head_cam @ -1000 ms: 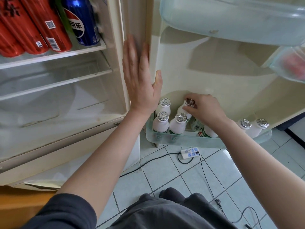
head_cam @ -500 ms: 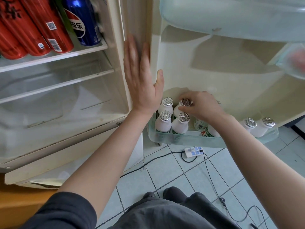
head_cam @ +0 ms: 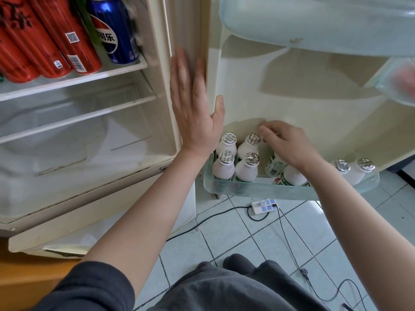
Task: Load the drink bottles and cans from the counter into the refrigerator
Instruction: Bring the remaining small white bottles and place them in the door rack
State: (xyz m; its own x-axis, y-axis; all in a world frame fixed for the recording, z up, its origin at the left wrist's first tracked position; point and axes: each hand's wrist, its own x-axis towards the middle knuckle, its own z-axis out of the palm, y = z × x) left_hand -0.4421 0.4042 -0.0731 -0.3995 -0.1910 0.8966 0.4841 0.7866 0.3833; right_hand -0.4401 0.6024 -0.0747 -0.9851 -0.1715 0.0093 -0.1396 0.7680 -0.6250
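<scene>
Several small white drink bottles with foil caps stand in the clear door bin (head_cam: 267, 190) at the bottom of the open fridge door. A group of them (head_cam: 246, 169) is upright at the bin's left end. My right hand (head_cam: 288, 145) hovers just right of the back bottle (head_cam: 252, 142), fingers loosely curled and holding nothing, above two green-labelled bottles (head_cam: 276, 165). Two more bottles (head_cam: 350, 170) lean at the bin's right end. My left hand (head_cam: 193, 108) presses flat against the fridge's front frame. Red cans (head_cam: 67, 39) and a blue cola can (head_cam: 114, 34) stand on the upper shelf.
Below the cans are bare glass shelves (head_cam: 85, 113) and a drawer cover. A clear upper door bin (head_cam: 314, 25) hangs overhead. On the tiled floor lie a power strip (head_cam: 263, 206) and cables (head_cam: 289, 243). A wooden surface (head_cam: 20, 279) shows at bottom left.
My right hand pinched the cap of the back bottle and has now let it go, shifting slightly right. My left hand stays on the frame.
</scene>
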